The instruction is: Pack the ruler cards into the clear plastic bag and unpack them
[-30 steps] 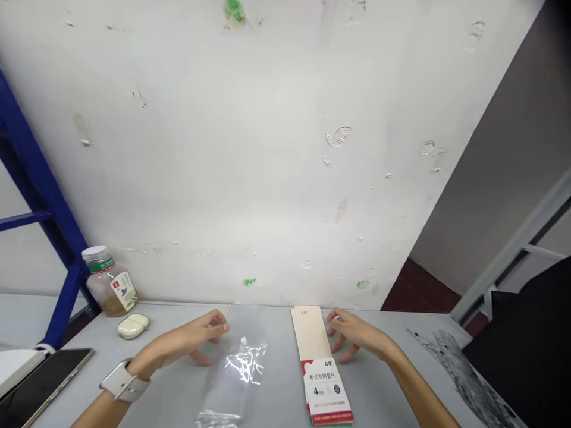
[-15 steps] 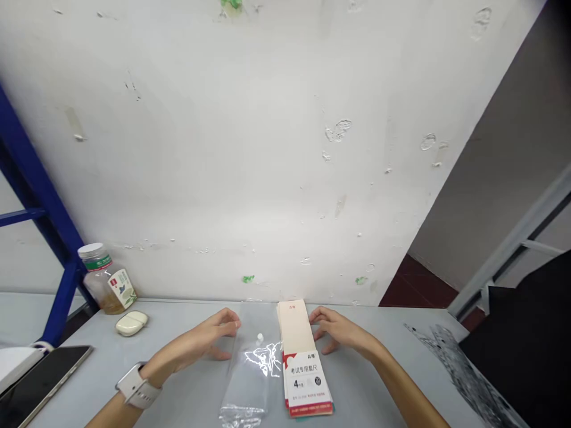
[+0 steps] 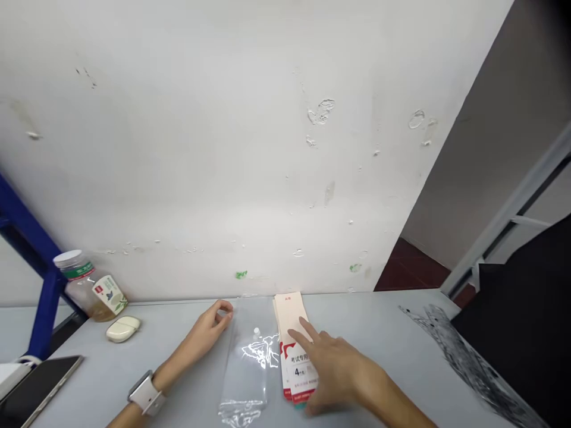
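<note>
Clear plastic bags point(image 3: 247, 362) lie flat on the grey table, with a white snap button near the top. To their right is a stack of long cream cards point(image 3: 289, 312) whose lower part is white and red with Chinese print and a "4". Curled at the upper left edge of the bags is my left hand point(image 3: 209, 326), thumb and forefinger closed together; whether they grip anything is unclear. My right hand point(image 3: 336, 368) reaches over the lower right side of the cards, fingers spread and slightly blurred, covering part of the print. A bit of teal shows under the stack.
A lidded jar point(image 3: 91, 288) and a cream oval case point(image 3: 124, 329) stand at the left, with a phone point(image 3: 40, 389) closer in. A white wall point(image 3: 200, 148) rises behind the table. Black-patterned clear film point(image 3: 464, 351) and a black cloth point(image 3: 521, 315) are at the right.
My right hand has moved from beside the cards' upper right edge down and over their printed lower part. My left hand stays by the bags. The view has shifted slightly.
</note>
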### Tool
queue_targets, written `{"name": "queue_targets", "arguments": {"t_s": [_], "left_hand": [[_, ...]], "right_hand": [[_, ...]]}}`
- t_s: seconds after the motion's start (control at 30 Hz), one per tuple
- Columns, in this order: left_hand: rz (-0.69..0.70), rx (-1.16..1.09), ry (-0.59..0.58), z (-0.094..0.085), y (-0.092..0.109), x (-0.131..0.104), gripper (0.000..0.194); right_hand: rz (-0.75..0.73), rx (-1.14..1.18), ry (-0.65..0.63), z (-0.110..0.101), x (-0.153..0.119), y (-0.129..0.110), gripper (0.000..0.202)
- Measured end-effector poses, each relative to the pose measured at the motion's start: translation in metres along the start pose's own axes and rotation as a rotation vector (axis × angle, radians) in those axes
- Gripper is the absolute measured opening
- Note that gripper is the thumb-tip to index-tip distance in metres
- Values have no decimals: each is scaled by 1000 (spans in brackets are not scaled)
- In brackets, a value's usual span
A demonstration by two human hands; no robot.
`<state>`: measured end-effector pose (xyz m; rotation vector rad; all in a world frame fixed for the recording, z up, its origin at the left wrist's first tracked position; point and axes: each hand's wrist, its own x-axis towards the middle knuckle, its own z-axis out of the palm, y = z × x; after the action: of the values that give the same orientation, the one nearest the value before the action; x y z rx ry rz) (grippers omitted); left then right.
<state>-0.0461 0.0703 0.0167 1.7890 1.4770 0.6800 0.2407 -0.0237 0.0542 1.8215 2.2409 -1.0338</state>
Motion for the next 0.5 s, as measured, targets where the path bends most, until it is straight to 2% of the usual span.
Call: {"name": "queue_targets", "arguments": {"t_s": [0.13, 0.3, 0.4, 0.5], "left_hand": [[87, 64, 71, 4, -10, 3, 29], [105, 55, 91, 6, -23, 7, 28], [128, 74, 121, 7, -26, 7, 27], [153, 146, 183, 8, -27, 4, 25]], "right_hand": [[30, -112, 51, 15, 0, -24, 103], [13, -163, 106, 23, 5, -27, 92], [18, -148, 88, 19, 5, -24, 102], [9, -83, 78, 5, 6, -13, 112]]}}
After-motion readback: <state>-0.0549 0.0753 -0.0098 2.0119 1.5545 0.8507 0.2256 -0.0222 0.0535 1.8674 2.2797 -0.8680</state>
